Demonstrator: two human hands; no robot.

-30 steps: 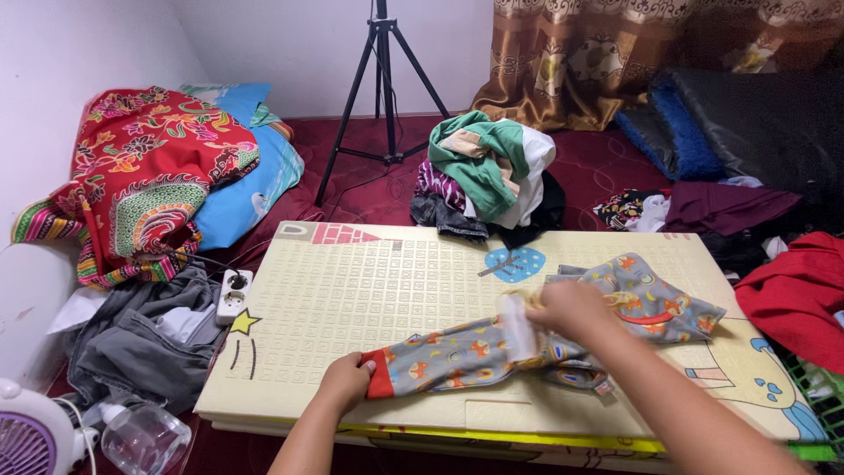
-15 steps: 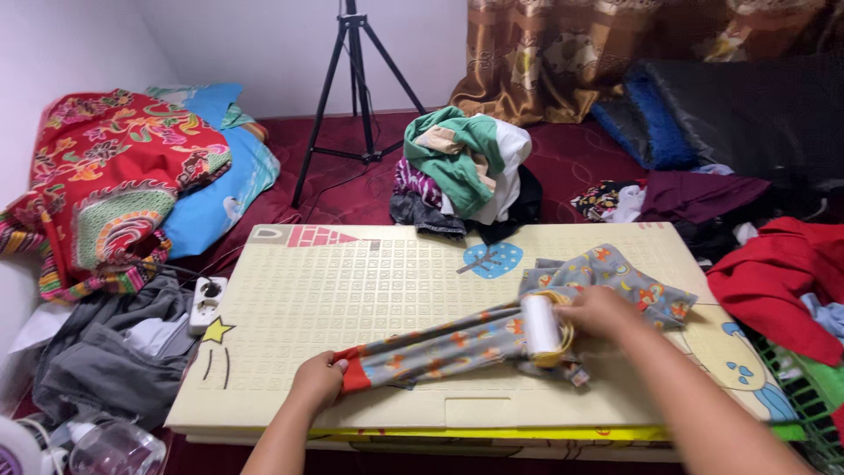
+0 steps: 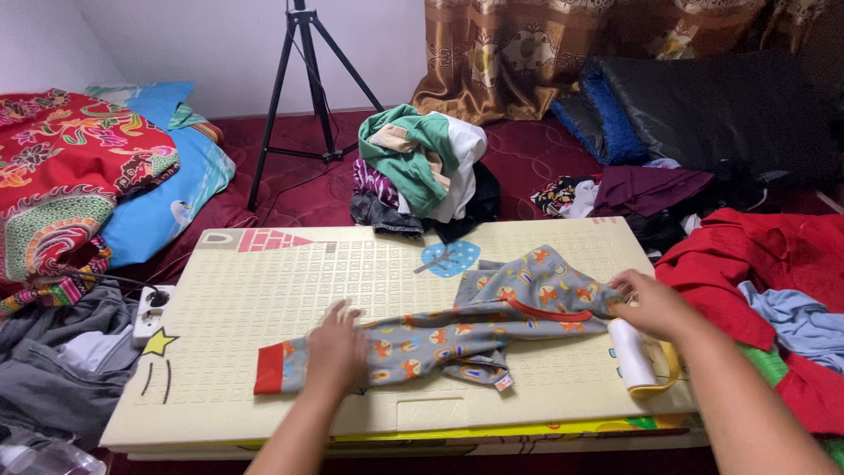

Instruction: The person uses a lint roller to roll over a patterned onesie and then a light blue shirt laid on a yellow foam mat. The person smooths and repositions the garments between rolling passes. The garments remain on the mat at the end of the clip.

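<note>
A grey child's garment (image 3: 492, 312) with an orange animal print and a red cuff lies stretched across a cream foam mat (image 3: 264, 290). My left hand (image 3: 338, 347) rests flat on its long left part, fingers apart, a little right of the red cuff. My right hand (image 3: 649, 303) touches the garment's right edge with its fingers spread. A white lint roller (image 3: 631, 354) with a yellow handle lies on the mat just below my right wrist, outside my grip.
A pile of mixed clothes (image 3: 422, 167) sits beyond the mat's far edge, with a black tripod (image 3: 299, 97) behind it. Red and blue cloths (image 3: 774, 273) crowd the right side. On the left are a power strip (image 3: 151, 308), grey clothes (image 3: 53, 369), and a blue pillow (image 3: 167, 193).
My right hand has let go of the lint roller, which now lies at the mat's right edge. My left hand moved from the red cuff onto the garment, which now lies flatter.
</note>
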